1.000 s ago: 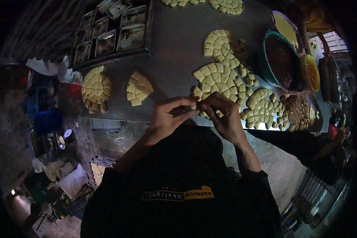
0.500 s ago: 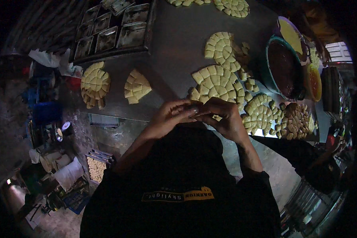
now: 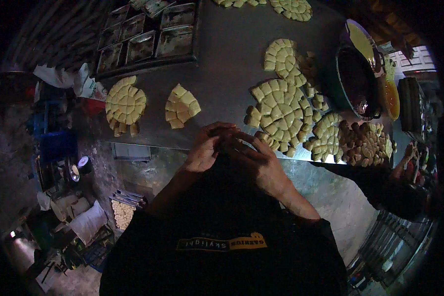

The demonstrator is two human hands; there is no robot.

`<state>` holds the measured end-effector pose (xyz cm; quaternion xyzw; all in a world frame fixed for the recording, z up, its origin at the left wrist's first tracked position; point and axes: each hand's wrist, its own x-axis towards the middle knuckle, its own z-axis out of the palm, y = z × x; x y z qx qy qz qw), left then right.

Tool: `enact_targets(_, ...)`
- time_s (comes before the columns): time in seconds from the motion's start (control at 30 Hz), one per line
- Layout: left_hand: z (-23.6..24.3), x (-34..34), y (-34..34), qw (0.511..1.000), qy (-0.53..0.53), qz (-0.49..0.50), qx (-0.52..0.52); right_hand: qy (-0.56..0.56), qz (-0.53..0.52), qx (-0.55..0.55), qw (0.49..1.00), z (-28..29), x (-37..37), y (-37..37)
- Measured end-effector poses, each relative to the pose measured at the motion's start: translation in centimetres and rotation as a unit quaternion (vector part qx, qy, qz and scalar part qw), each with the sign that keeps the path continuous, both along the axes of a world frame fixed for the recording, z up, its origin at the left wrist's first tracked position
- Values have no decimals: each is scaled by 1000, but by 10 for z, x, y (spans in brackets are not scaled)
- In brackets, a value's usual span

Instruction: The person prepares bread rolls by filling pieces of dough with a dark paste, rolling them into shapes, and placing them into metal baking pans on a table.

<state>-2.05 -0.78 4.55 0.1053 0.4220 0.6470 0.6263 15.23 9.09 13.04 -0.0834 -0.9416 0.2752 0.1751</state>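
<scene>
Dimly lit workroom, head view: one dark, smooth bench (image 3: 222, 74), its near edge running just below the middle of the picture; grey floor (image 3: 338, 195) beyond it.

Hands, two, bare, at the near edge before a dark shirt (image 3: 222, 207); left hand (image 3: 202, 150) with fingers curled inward; right hand (image 3: 259, 165) bent over to meet it, fingertips together in shadow; whether anything is held between them cannot be told.

Dough pieces, pale yellow, in several groups; large rounded group (image 3: 281, 108) just beyond the right hand, the nearest to it; fan-shaped group (image 3: 182, 106), beyond the left hand; round group (image 3: 126, 101), farther left; glossy group (image 3: 325, 135) and browner heap (image 3: 367, 143), right, along the near edge; another round group (image 3: 292, 9) at the far side.

Tray of rectangular tins (image 3: 150, 67), dark, upper left; basin (image 3: 338, 84), dark inside, right; purple bowl (image 3: 349, 29) with yellow contents, behind it; orange-yellow bowl (image 3: 392, 98), beside it.

Another person's hand (image 3: 407, 158), far right; box of pale round pieces (image 3: 122, 213), lower left, below bench level.
</scene>
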Motion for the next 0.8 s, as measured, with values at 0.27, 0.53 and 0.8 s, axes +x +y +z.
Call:
enact_targets(0.27, 14, -24, -16, 874, 484, -2, 35, -56, -105, -131, 984, -38, -53, -5)
enact_targets(0.53, 7, -131, -68, 920, 370, 94, -90, 27, -156, 54, 986, -134, -84, 7)
enact_targets(0.8, -22, -140, -90, 850, 511, 103, -70, -181, -177, -100, 962, -136, -178, -80)
